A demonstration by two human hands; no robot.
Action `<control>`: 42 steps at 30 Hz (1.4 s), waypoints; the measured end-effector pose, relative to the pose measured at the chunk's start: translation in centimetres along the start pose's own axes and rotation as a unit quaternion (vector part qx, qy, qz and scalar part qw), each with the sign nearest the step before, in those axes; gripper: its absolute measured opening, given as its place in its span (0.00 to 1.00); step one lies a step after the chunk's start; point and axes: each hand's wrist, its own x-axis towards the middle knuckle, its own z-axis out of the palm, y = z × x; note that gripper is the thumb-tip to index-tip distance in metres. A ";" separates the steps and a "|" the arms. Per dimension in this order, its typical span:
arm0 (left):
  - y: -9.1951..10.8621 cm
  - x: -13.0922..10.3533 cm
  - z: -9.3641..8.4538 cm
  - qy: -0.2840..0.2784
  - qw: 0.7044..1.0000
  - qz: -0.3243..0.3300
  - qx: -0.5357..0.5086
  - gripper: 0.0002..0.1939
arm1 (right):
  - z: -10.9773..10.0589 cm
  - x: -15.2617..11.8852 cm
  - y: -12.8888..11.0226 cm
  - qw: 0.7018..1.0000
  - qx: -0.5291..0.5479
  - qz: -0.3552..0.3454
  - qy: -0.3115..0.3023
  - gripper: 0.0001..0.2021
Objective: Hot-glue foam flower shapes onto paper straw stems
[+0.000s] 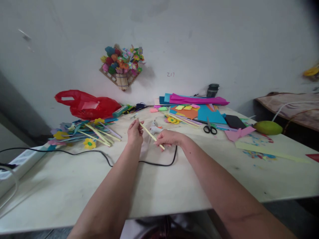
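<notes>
Pale, smooth bench (62, 186); crinkled red plastic bag (104, 108), rear left; heap of flat-petalled flowers (89, 143) before it; flat blue sheet (215, 116), rear right. Right hand (168, 137) and left hand (135, 132), fingers pinched; between them, apparent white glue gun (154, 128), partly hidden. Slimmest: straight pale-yellow stick (148, 132), held near both ends, slanting over mid-bench. Step looks like working stick between fingertips; next move likely calls for steady hold, light pressure.

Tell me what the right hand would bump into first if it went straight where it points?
Probably the left hand, since the right hand points across toward it. Depth is hard to judge here, so it might slip past.
</notes>
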 end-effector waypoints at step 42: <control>-0.4 1.9 -1.9 0.085 0.968 0.119 0.206 0.12 | 1.2 2.1 0.4 0.954 0.057 -0.013 0.294 0.10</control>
